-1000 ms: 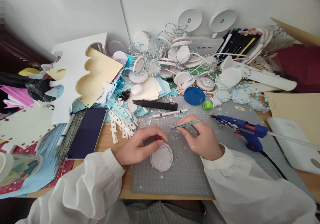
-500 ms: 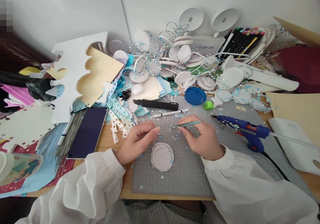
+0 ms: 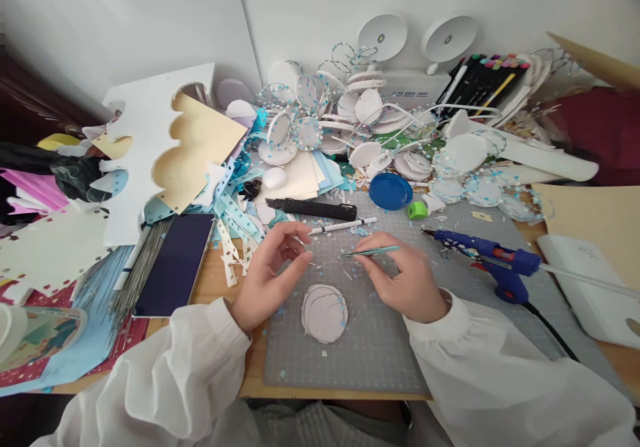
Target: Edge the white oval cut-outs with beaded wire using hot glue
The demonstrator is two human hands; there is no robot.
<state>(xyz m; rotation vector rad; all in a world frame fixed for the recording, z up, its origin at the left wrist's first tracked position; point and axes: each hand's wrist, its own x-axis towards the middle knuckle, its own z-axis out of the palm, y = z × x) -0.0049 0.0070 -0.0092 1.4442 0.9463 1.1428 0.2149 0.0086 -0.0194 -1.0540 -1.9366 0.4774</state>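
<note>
Head view, left to right on the tabletop (image 3: pixel 253 370): printed tub (image 3: pixel 40 337) toward the near left corner, then dark-screened phone (image 3: pixel 173 267) lying flat. Star-punched paper strips (image 3: pixel 235 219) heaped just beyond it.

Left hand (image 3: pixel 275 274): open, fingers curled, thumb apart from them, over the left edge of the grey cutting mat (image 3: pixel 380 360).

Black cutter (image 3: pixel 315 208) lies farther back on the mat. White paper disc (image 3: pixel 325 314) is flat on the mat, between the hands and nearer the tabletop's near edge; thin curved line across its face, bits of blue at its right rim. White pen (image 3: pixel 345 226) beyond it, near the cutter.

Right hand (image 3: pixel 405 274): pinching teal tweezers (image 3: pixel 383 250), tips pointing left, beyond the disc and apart from it. Can't tell if the tips hold anything.

Blue lid (image 3: pixel 390 192) and green piece (image 3: pixel 417 210) sit behind that hand. Blue glue gun (image 3: pixel 500 254) right of it, nozzle pointing left. White box (image 3: pixel 595 287) toward the tabletop's right edge.
</note>
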